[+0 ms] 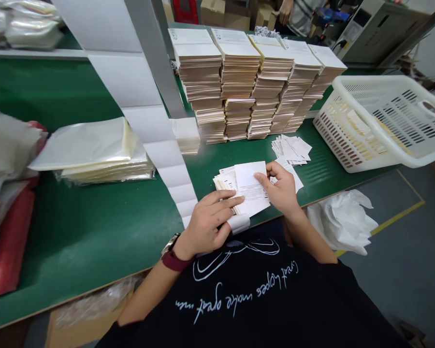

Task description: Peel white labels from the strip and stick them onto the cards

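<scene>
At the near edge of the green workbench (pixel 130 217), a loosely spread left hand (pixel 210 223) seemingly steadies a printed leaflet (pixel 252 186) whose right edge the right hand (pixel 281 188) pinches.

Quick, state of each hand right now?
Left hand: lies over the lower left of the printed sheet; whether closed cannot be told.
Right hand: closed, holding the sheet's right edge.

Bright, even indoor light, soft sheen on green tabletop (pixel 112 222), wide-angle edge stretching
</scene>
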`<control>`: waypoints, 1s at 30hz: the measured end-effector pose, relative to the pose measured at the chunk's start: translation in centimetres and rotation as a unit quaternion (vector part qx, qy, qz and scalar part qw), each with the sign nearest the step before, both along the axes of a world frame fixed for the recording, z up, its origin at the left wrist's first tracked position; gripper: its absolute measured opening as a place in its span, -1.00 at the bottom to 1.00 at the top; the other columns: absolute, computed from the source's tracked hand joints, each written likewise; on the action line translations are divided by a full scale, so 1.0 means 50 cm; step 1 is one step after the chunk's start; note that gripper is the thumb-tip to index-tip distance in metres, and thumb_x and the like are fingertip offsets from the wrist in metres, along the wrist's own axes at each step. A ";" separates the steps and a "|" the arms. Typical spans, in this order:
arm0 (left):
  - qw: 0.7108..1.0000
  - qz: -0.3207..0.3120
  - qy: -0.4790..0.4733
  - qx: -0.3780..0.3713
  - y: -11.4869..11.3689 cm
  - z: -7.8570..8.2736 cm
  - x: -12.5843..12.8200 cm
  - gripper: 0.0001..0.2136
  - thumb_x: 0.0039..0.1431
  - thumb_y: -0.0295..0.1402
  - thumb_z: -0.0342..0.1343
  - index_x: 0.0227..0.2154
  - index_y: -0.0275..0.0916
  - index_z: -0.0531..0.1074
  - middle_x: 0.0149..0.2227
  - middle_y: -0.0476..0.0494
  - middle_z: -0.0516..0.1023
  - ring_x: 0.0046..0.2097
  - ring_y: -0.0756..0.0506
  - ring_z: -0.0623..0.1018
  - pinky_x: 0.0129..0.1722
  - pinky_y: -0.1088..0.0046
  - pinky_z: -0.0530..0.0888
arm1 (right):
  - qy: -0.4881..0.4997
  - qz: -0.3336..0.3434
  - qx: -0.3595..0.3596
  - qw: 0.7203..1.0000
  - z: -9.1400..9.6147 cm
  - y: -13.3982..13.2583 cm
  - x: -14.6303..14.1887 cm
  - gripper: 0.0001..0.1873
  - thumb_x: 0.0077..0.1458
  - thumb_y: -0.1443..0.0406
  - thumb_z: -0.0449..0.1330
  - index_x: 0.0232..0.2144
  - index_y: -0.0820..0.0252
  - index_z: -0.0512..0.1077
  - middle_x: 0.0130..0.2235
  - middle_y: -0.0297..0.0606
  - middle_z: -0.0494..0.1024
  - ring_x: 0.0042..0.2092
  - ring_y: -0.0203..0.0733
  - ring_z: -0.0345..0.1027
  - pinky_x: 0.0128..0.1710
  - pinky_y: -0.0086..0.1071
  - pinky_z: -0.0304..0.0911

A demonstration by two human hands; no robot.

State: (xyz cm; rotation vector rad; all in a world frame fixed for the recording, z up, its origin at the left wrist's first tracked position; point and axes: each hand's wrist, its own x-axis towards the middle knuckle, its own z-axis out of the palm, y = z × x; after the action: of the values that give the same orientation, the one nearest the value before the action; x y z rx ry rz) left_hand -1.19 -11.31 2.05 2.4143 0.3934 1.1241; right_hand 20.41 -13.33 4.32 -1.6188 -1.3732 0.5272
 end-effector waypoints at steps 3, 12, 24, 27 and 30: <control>1.000 0.000 0.009 -0.001 0.000 0.000 0.000 -0.80 -0.04 -0.61 -0.01 -0.36 -0.26 0.41 -0.06 -0.12 0.58 0.07 -0.18 0.47 -0.03 0.11 0.52 | 0.000 -0.001 0.013 1.000 -0.001 -0.004 -0.007 -0.85 0.10 0.20 0.18 -0.43 0.15 0.37 -0.48 -0.42 0.43 -0.43 -0.33 0.25 -0.38 -0.42 0.16; 0.999 -0.007 -0.044 -0.031 0.003 0.002 -0.008 -0.86 0.07 -0.53 -0.04 -0.39 -0.26 0.41 -0.14 -0.20 0.59 0.03 -0.20 0.49 -0.08 0.07 0.51 | 0.064 -0.089 0.001 0.994 -0.054 -0.011 0.101 -0.78 0.11 0.13 0.15 -0.32 0.16 0.39 -0.39 -0.31 0.50 -0.36 -0.24 0.34 -0.32 -0.33 0.23; 0.992 0.030 -0.090 -0.080 -0.075 0.076 -0.002 -0.83 0.14 -0.57 0.00 -0.43 -0.22 0.43 -0.46 0.01 0.51 -0.41 0.04 0.49 -0.40 0.48 0.46 | -0.113 0.308 0.219 0.919 0.034 -0.168 0.022 -0.56 0.10 0.21 0.24 0.04 0.08 0.30 -0.18 -0.26 0.56 -0.09 -0.19 0.41 -0.05 -0.21 0.33; 0.997 0.055 -0.042 -0.045 -0.098 0.098 0.020 -0.84 0.17 -0.56 0.00 -0.37 -0.20 0.44 -0.44 0.00 0.50 -0.41 0.04 0.49 -0.42 0.51 0.45 | -0.056 0.325 0.289 0.899 0.049 -0.164 -0.018 -0.72 0.14 0.39 0.17 -0.06 0.20 0.36 -0.34 -0.26 0.53 -0.23 -0.26 0.40 -0.18 -0.32 0.38; 0.984 0.163 -0.026 0.070 -0.105 0.101 0.022 -0.77 0.08 -0.50 0.15 -0.18 -0.18 0.44 -0.16 -0.12 0.52 -0.17 -0.08 0.54 -0.24 0.41 0.50 | 0.026 0.281 0.290 0.914 0.041 -0.154 -0.026 -0.78 0.14 0.41 0.17 -0.12 0.25 0.38 -0.38 -0.24 0.51 -0.30 -0.28 0.37 -0.26 -0.34 0.40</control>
State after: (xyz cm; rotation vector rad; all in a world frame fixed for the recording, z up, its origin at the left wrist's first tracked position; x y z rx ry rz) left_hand -0.09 -16.56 7.13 2.4953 0.7352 1.3919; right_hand 19.11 -21.03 6.35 -0.7193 -1.7523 0.4236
